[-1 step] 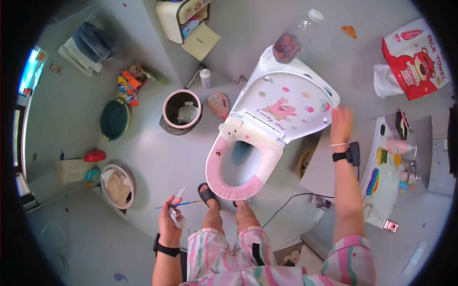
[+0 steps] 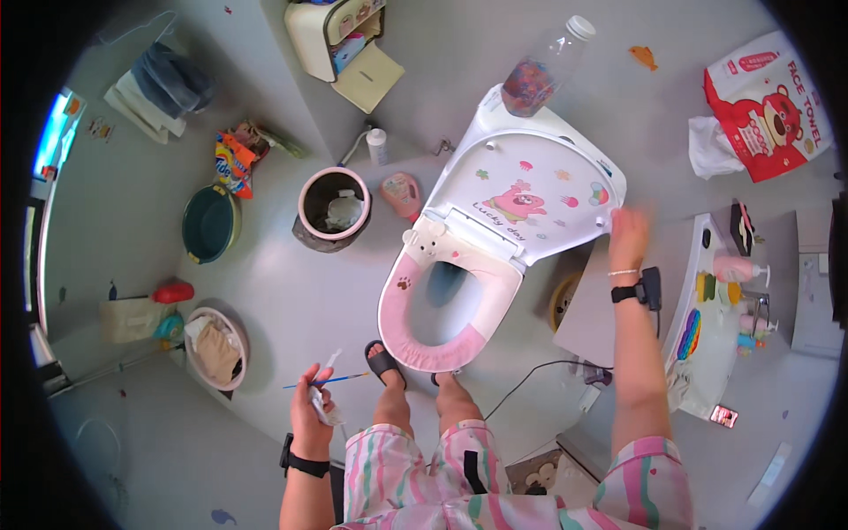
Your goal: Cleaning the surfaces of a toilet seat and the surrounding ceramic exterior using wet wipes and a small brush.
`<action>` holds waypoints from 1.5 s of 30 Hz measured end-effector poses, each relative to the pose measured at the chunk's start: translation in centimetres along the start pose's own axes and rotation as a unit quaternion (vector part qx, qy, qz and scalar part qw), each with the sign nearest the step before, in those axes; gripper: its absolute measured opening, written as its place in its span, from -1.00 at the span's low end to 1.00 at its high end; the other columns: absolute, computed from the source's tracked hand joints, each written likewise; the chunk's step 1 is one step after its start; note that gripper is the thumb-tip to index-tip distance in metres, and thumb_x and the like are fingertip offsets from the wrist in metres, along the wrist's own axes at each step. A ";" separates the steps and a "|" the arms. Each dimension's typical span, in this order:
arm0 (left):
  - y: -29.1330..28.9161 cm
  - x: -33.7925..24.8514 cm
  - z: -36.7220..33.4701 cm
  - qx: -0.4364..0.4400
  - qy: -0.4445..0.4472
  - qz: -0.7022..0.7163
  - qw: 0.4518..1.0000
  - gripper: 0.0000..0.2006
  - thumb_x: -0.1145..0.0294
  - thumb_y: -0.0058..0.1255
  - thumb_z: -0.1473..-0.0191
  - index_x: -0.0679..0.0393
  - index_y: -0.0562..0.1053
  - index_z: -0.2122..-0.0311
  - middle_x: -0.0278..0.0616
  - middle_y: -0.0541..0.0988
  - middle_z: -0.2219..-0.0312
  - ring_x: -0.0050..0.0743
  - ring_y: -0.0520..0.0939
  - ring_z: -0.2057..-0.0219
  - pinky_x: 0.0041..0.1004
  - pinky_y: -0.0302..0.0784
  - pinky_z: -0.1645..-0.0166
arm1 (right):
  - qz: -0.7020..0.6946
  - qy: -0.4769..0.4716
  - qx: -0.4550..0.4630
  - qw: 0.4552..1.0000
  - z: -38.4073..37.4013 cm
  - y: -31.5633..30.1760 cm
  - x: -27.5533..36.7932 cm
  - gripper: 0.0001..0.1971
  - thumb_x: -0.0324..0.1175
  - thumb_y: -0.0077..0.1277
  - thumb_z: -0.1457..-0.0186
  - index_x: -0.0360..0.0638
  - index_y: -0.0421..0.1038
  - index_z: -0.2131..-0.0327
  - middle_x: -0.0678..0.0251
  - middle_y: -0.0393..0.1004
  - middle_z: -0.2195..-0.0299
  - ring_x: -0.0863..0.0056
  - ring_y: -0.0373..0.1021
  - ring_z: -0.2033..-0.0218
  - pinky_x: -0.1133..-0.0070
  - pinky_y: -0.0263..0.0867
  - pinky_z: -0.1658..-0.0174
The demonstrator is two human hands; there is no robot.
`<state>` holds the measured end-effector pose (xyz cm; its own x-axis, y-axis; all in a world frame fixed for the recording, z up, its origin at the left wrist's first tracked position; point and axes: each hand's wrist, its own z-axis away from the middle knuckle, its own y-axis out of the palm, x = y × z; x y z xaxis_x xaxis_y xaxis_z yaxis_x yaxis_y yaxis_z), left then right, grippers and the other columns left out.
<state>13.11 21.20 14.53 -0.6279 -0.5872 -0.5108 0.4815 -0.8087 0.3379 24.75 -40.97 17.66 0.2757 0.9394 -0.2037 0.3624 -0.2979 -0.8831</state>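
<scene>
Pale grey walls [image 2: 450, 53] and a matching floor [image 2: 274, 291] enclose a small bathroom. At far left, dark and white cloths [image 2: 172, 81] hang; below are a green bucket [image 2: 201, 225] and a pale basket [image 2: 243, 340] of laundry, then a pink-rimmed bin [image 2: 305, 201] with white waste inside. Low and left of the toilet, well apart from it, the left hand [image 2: 309, 420] has its fingers closed on a thin blue stick [image 2: 349, 379], perhaps a fine brush, and something white and crumpled [image 2: 320, 405], perhaps tissue. The stick lies nearly level.

Pink and cream fabric covers the toilet seat [image 2: 402, 314], with a paw print at its left side. Behind it, the raised lid [image 2: 539, 181] stands against the cistern [image 2: 490, 108], slanting from its hinge toward the upper right. It is white and glossy, bearing a pink cartoon figure and small coloured decals. A clear bottle [image 2: 548, 71] stands on the cistern. The right hand [image 2: 629, 240] is much the nearer: the lid lies just to its left, fingers at the right edge; blur hides whether they grip it or only touch. Further right are a washbasin counter [image 2: 707, 389] and a red and white packet [image 2: 768, 115].
</scene>
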 end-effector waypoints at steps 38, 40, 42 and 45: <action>-9.7 17.5 -22.6 -0.071 0.209 0.162 0.962 -0.62 0.14 -0.36 -0.34 0.10 0.37 -0.08 -0.23 0.54 0.08 -0.78 0.38 0.54 -0.73 0.27 0.55 | 0.140 -0.174 -0.022 0.974 3.4 9.6 6.8 -0.26 -0.07 0.07 -0.05 -0.12 0.09 -0.26 0.33 -0.02 -0.34 0.49 0.22 -0.18 0.24 -0.06 -0.30; -9.6 17.2 -23.9 -0.062 0.232 0.155 0.958 -0.63 0.14 -0.35 -0.34 0.10 0.36 -0.08 -0.23 0.54 0.09 -0.78 0.37 0.53 -0.73 0.26 0.55 | 0.088 -0.192 -0.105 0.972 0.4 8.7 9.7 -0.27 -0.06 0.09 -0.04 -0.17 0.13 -0.23 0.32 0.00 -0.33 0.44 0.14 -0.24 0.25 -0.08 -0.31; -9.6 17.4 -24.9 -0.054 0.243 0.163 0.955 -0.62 0.14 -0.34 -0.34 0.11 0.35 -0.10 -0.24 0.54 0.09 -0.78 0.37 0.54 -0.73 0.26 0.56 | 0.053 -0.180 -0.184 0.965 -2.5 8.1 13.8 -0.24 -0.04 0.08 -0.05 -0.19 0.10 -0.25 0.31 -0.02 -0.34 0.44 0.14 -0.24 0.28 -0.10 -0.33; -10.6 18.2 -25.7 -0.031 0.242 0.177 0.953 -0.61 0.15 -0.34 -0.34 0.12 0.34 -0.12 -0.24 0.54 0.09 -0.77 0.36 0.56 -0.72 0.24 0.57 | -0.014 -0.192 -0.296 0.935 -4.6 12.0 18.0 -0.21 0.04 0.03 -0.07 -0.22 0.07 -0.26 0.28 -0.03 -0.34 0.45 0.13 -0.25 0.31 -0.12 -0.34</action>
<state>12.28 19.90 -18.63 -0.0708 -0.7264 -0.6836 0.6554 -0.5505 0.5171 38.15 -28.45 5.34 -0.0409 0.9058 -0.4217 0.8261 -0.2068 -0.5243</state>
